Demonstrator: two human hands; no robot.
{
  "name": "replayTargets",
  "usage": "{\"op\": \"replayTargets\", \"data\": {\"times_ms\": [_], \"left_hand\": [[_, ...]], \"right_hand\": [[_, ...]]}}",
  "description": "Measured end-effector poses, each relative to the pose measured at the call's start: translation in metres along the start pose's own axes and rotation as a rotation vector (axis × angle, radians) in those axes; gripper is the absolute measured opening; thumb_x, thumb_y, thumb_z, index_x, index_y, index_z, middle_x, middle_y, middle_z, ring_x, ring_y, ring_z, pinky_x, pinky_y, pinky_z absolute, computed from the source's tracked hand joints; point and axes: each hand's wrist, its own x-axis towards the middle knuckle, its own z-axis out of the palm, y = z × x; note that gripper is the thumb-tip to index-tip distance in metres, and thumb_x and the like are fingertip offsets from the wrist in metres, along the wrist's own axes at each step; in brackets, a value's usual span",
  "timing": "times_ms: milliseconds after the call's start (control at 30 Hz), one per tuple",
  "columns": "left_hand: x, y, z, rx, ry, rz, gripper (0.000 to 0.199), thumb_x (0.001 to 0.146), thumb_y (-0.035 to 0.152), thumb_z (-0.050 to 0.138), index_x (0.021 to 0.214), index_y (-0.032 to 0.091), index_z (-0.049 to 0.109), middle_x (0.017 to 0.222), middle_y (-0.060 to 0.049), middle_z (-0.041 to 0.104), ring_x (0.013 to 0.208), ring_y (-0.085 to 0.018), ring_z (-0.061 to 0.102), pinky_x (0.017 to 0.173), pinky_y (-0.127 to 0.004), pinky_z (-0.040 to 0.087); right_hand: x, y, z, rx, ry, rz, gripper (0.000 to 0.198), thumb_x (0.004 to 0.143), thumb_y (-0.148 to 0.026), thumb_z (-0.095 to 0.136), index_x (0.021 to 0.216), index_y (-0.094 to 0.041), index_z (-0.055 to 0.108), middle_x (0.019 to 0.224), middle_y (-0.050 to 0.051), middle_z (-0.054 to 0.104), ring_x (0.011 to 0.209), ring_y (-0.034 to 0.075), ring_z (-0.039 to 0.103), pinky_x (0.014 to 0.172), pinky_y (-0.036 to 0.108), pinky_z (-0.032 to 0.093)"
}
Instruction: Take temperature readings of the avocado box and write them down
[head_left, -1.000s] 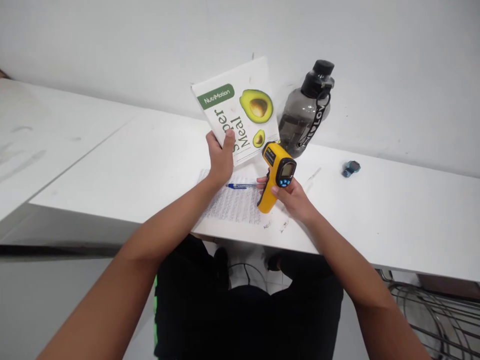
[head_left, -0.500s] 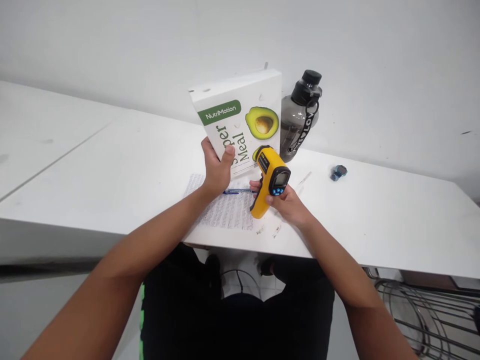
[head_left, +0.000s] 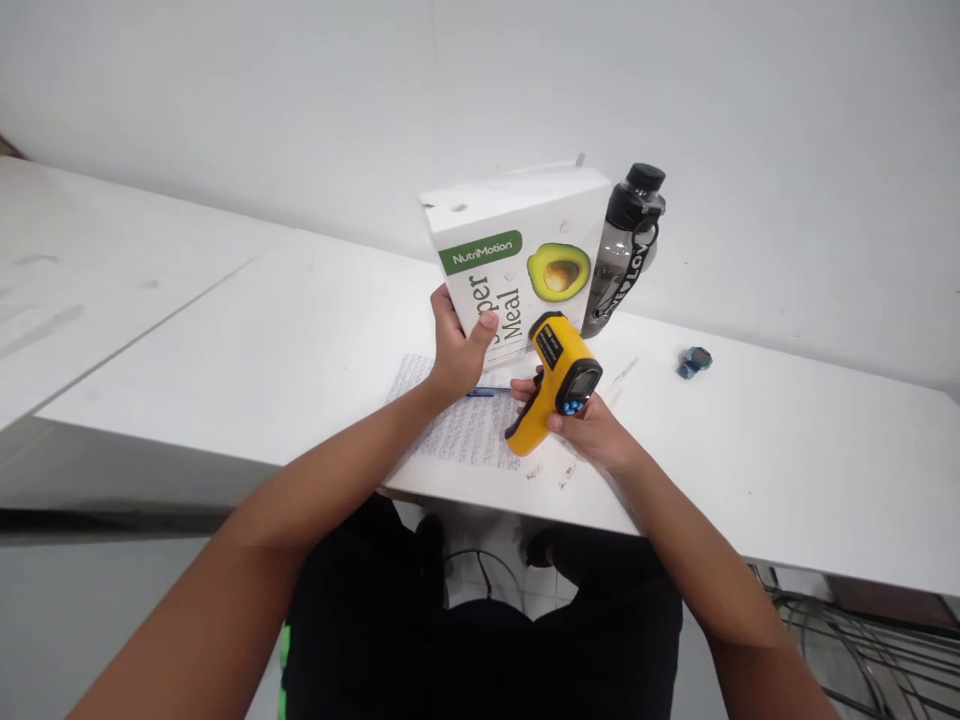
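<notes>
My left hand (head_left: 459,345) grips the lower left corner of a white NutriMotion box (head_left: 551,215), thumb across its front. An avocado is printed on the box, which is tilted above the table. In my right hand (head_left: 592,430) is a yellow and black infrared thermometer (head_left: 551,380), its small screen and blue buttons facing me. The thermometer overlaps the box's lower right corner; I cannot tell if they touch. Beneath both hands lies a sheet of paper (head_left: 457,435) covered in writing, with a blue pen (head_left: 489,391) partly hidden on it.
A dark clear water bottle (head_left: 619,250) with a lettered strap stands behind the box, near the wall. To the right, a blue wristwatch (head_left: 694,362) rests on the white table (head_left: 787,450). A wire rack (head_left: 885,650) is below the table at the right.
The whole view has shifted, so the table's things appear farther right and slightly lower. The box leans back a little more, showing more of its top. Both hands keep their holds.
</notes>
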Motion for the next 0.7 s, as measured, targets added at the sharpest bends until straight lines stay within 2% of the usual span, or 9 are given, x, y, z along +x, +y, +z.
{"op": "replayTargets", "data": {"times_ms": [200, 533, 700], "left_hand": [[-0.001, -0.002, -0.001, -0.02, -0.028, 0.035, 0.067, 0.089, 0.074, 0.067, 0.132, 0.027, 0.045, 0.125, -0.012, 0.064, 0.13, -0.03, 0.065, 0.114, -0.052, 0.054], [-0.003, -0.011, -0.002, -0.033, -0.077, 0.066, 0.068, 0.092, 0.072, 0.065, 0.14, 0.031, 0.041, 0.136, -0.012, 0.059, 0.125, -0.027, 0.066, 0.108, -0.048, 0.058], [-0.002, -0.008, -0.002, -0.027, -0.092, 0.071, 0.071, 0.09, 0.074, 0.066, 0.14, 0.031, 0.04, 0.136, -0.012, 0.059, 0.124, -0.028, 0.067, 0.106, -0.049, 0.059]], "right_hand": [[-0.001, -0.003, 0.002, 0.011, -0.012, 0.031, 0.059, 0.074, -0.04, 0.098, 0.124, -0.03, 0.068, 0.134, 0.008, 0.078, 0.133, 0.031, 0.069, 0.119, 0.058, 0.051], [-0.002, -0.003, 0.0, 0.019, -0.061, 0.073, 0.066, 0.074, -0.042, 0.098, 0.128, -0.031, 0.062, 0.132, 0.009, 0.078, 0.133, 0.031, 0.069, 0.119, 0.059, 0.05], [-0.002, -0.003, 0.001, -0.004, -0.063, 0.088, 0.068, 0.072, -0.042, 0.099, 0.13, -0.031, 0.066, 0.147, 0.01, 0.07, 0.138, 0.033, 0.065, 0.119, 0.061, 0.049]]}}
